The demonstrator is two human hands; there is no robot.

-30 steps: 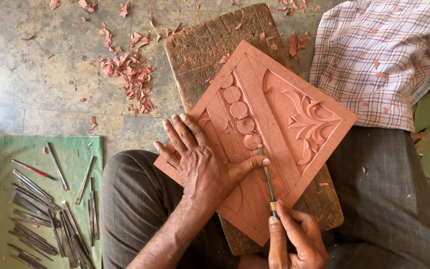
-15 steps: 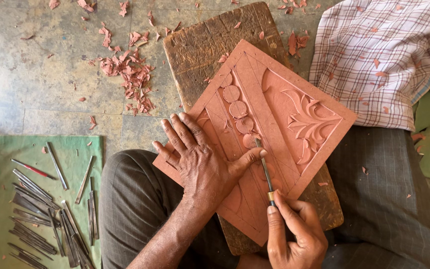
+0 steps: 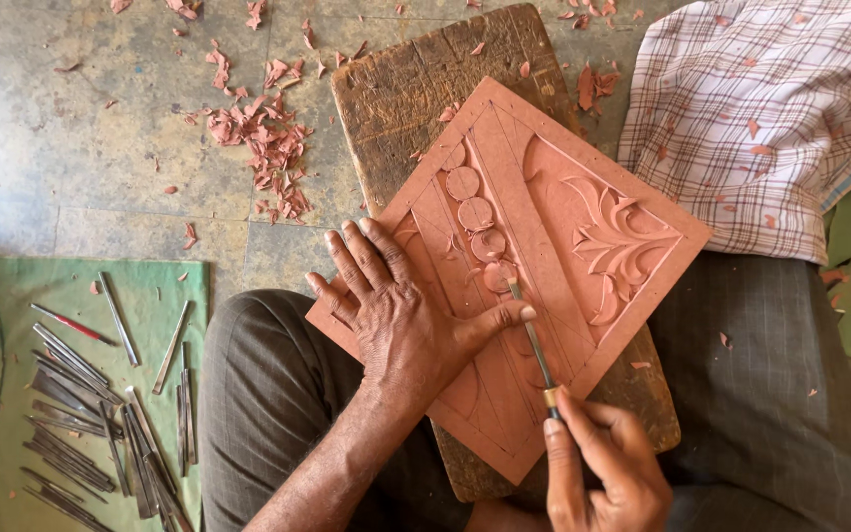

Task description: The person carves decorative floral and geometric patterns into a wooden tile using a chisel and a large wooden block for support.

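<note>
A reddish clay tile (image 3: pixel 544 207) with a carved leaf motif and a row of round discs rests on a worn wooden board (image 3: pixel 416 89) across my lap. My left hand (image 3: pixel 396 315) lies flat on the tile's lower left part, thumb stretched out against the shaft of a thin carving tool (image 3: pixel 532 335). My right hand (image 3: pixel 603 473) grips that tool by its handle end, at the tile's near edge. The tool's tip touches the lowest disc of the row.
Several metal carving tools (image 3: pixel 81 394) lie spread on a green cloth (image 3: pixel 12 296) at my left. Clay shavings (image 3: pixel 268 148) litter the stone floor beyond. A folded checked cloth (image 3: pixel 770 108) sits at the right, on green sheets.
The right hand has pushed the tool forward a little, so its tip has crept up toward the disc. The left hand stays put on the tile.
</note>
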